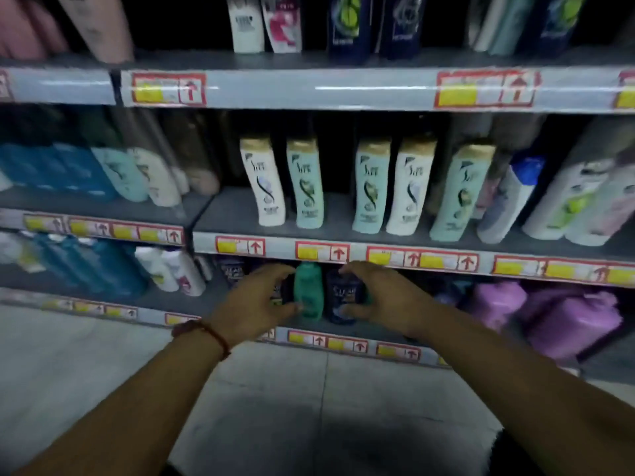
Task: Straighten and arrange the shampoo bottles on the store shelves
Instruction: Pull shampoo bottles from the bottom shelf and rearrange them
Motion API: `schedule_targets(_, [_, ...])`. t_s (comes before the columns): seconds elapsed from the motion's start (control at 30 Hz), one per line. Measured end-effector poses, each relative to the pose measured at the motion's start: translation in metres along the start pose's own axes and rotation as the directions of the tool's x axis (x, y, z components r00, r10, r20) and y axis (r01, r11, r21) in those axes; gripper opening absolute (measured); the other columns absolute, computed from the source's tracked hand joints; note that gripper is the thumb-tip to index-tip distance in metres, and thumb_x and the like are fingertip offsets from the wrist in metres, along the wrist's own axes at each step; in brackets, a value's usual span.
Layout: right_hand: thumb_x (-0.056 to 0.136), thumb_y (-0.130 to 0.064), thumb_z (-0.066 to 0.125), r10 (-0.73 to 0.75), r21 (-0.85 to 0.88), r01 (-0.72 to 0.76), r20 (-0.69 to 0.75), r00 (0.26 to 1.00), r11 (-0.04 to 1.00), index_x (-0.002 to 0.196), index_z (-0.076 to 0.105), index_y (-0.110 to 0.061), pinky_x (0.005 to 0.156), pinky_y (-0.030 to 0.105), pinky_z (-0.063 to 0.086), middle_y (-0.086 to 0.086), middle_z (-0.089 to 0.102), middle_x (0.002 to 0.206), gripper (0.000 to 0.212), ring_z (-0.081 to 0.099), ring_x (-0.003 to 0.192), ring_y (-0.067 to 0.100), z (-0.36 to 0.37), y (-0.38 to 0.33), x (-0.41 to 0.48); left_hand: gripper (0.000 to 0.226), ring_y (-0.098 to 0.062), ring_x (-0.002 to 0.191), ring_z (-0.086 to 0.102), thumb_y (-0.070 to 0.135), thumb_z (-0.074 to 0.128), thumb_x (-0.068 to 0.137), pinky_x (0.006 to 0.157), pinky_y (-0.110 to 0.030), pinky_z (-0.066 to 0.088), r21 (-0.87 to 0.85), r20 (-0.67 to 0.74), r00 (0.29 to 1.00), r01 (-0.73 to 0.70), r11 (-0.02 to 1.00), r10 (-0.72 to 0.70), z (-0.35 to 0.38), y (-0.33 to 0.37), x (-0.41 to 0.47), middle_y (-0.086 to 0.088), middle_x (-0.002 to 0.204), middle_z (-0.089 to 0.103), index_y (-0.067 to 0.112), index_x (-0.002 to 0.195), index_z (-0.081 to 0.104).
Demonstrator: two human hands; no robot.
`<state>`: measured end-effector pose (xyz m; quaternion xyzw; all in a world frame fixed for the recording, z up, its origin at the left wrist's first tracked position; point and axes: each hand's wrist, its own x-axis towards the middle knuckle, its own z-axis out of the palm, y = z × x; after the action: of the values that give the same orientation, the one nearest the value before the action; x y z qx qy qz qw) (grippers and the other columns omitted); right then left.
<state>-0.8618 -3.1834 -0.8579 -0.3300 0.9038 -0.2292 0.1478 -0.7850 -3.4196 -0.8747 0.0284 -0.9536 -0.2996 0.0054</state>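
Reaching onto the low shelf (223,304), the right grip (381,300) curls round a dark bottle (343,293) just right of the green bottle (309,290); the left grip (254,304) curls at its left, thumb touching it (clasping or not, I cannot tell).
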Motion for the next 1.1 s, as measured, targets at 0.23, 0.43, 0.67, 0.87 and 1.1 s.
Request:
schedule_targets(0.23, [0.086,-0.035,0.076,-0.041,0.089,0.048,-0.071,0.997,0.995,0.142,0.047,-0.021,0.089,0.010,0.029,0.001,0.052,0.142,0.064,0.048,0.126,0.013,0.032,-0.015,-0.076,0.067,-0.003,0.122,0.044,0.042,0.074,0.085,0.096,-0.013,0.031,0.031,-0.009,0.999,0.041,0.999,-0.041,0.015,0.024,-0.095,0.009,0.143,0.048,0.028,0.143,0.043])
schedule_targets(0.43, [0.084,-0.044,0.075,-0.083,-0.043,0.082,-0.016,0.996,0.996,0.148,0.039,-0.020,0.097,0.018,0.031,0.001,0.047,0.149,0.077,0.046,0.132,0.017,0.017,-0.036,-0.081,0.068,-0.010,0.124,0.045,0.043,0.072,0.087,0.094,-0.019,0.033,0.101,0.022,0.995,0.090,0.991,-0.092,-0.017,0.027,-0.123,0.006,0.148,0.045,0.028,0.145,0.039])
schedule_targets(0.67, [0.080,-0.050,0.076,-0.057,-0.149,0.073,0.109,0.992,0.986,0.152,0.033,-0.022,0.112,0.034,0.037,0.001,0.040,0.154,0.088,0.043,0.137,0.019,0.027,-0.039,-0.006,0.072,-0.019,0.127,0.048,0.047,0.071,0.085,0.101,-0.028,0.040,0.277,0.096,0.994,0.020,0.961,-0.048,-0.032,-0.013,-0.086,0.002,0.148,0.046,0.026,0.145,0.038])
schedule_targets(0.87, [0.075,-0.046,0.082,0.154,0.144,-0.170,0.117,0.981,0.975,0.147,0.040,-0.022,0.110,0.036,0.042,-0.002,0.047,0.148,0.087,0.049,0.132,0.018,0.065,-0.013,0.064,0.065,-0.021,0.123,0.052,0.038,0.077,0.083,0.103,-0.027,0.041,0.148,0.109,0.993,0.029,0.989,-0.046,-0.006,-0.068,-0.013,0.000,0.135,0.053,0.021,0.139,0.047])
schedule_targets(1.1, [0.080,-0.019,0.083,0.405,0.647,-0.291,-0.031,0.914,0.705,0.133,0.051,-0.018,0.067,0.028,0.055,0.007,0.070,0.107,0.063,0.070,0.094,0.023,0.106,0.007,0.128,0.049,-0.026,0.106,0.061,0.022,0.076,0.084,0.096,-0.040,0.051,-0.149,-0.219,0.964,0.118,0.982,-0.149,0.039,-0.117,0.065,-0.007,0.123,0.057,0.016,0.128,0.054])
